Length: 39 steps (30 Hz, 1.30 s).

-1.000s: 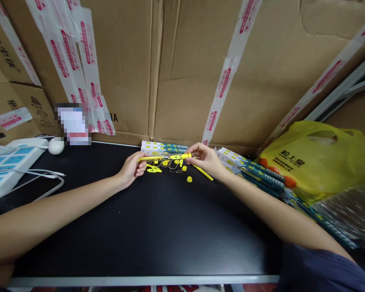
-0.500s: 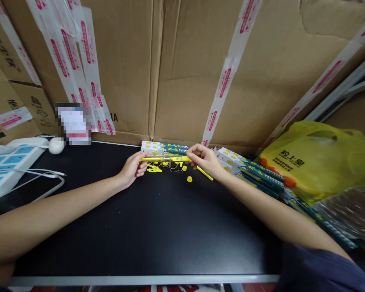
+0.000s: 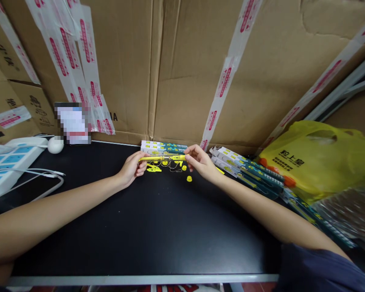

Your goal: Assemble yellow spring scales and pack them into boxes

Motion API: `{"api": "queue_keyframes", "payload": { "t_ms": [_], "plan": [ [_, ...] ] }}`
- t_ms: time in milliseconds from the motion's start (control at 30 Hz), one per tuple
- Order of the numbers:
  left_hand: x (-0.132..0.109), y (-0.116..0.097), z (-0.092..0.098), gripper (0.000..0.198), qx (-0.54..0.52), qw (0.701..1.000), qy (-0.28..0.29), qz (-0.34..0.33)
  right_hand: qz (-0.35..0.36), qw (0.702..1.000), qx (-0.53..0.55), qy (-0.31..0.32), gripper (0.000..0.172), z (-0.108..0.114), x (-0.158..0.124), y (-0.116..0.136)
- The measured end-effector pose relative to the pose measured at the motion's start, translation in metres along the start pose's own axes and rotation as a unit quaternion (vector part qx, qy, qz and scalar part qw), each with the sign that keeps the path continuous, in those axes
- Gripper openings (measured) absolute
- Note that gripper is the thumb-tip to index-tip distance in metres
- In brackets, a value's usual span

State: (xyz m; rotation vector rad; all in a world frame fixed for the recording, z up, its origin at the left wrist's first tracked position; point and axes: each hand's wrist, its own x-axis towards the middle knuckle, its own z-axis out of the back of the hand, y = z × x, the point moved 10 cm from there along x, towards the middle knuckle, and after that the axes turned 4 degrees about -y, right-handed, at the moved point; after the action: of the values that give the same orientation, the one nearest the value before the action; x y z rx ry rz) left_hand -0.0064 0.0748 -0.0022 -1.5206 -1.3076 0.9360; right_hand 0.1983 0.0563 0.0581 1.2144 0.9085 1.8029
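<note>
Above the back of the black table, I hold a slim yellow-and-clear tube spring scale (image 3: 162,158) level between both hands. My left hand (image 3: 132,167) is closed around its left end. The thumb and fingertips of my right hand (image 3: 200,161) pinch the yellow right end. Just below and behind it lie a yellow clip-like part (image 3: 154,169), thin looped cords or wires (image 3: 175,168) and small round yellow caps (image 3: 189,178). Part of a yellow strip (image 3: 220,170) shows beside my right wrist.
Printed boxes (image 3: 162,145) lie behind my hands, with more boxes (image 3: 251,168) to the right. Farther right is a yellow plastic bag (image 3: 319,162). A power strip (image 3: 16,156) with white cables stands at left. Large cardboard cartons (image 3: 182,81) wall off the back.
My right hand has shifted slightly left with the yellow end, so the scale looks shorter. My left hand has stayed nearly still.
</note>
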Motion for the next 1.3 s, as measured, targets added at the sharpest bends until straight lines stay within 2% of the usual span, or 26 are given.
{"api": "queue_keyframes", "payload": {
  "t_ms": [267,467,600,733,1000,1300],
  "plan": [
    [0.0,0.001,0.001,0.009,-0.003,1.0,-0.006,0.007,0.033,0.999,0.021,0.012,0.036,0.002,0.002,0.004],
    [-0.002,-0.001,0.0,0.008,-0.002,1.0,-0.008,0.002,-0.025,0.999,-0.019,-0.004,0.034,0.01,0.005,-0.006],
    [-0.003,-0.002,0.0,0.009,-0.004,1.0,-0.012,0.002,-0.066,0.996,-0.061,0.018,0.042,0.009,0.005,-0.016],
    [-0.002,-0.003,0.0,0.01,-0.008,1.0,-0.011,-0.002,-0.06,0.996,-0.049,0.034,0.04,0.006,0.005,-0.014],
    [-0.002,-0.003,0.001,0.01,-0.013,1.0,-0.009,-0.007,-0.069,0.997,-0.006,0.023,0.041,0.01,0.007,-0.005],
    [-0.003,-0.001,0.001,0.011,-0.01,1.0,-0.01,-0.01,-0.085,0.996,-0.024,0.025,0.044,0.013,0.006,-0.008]
  ]
}}
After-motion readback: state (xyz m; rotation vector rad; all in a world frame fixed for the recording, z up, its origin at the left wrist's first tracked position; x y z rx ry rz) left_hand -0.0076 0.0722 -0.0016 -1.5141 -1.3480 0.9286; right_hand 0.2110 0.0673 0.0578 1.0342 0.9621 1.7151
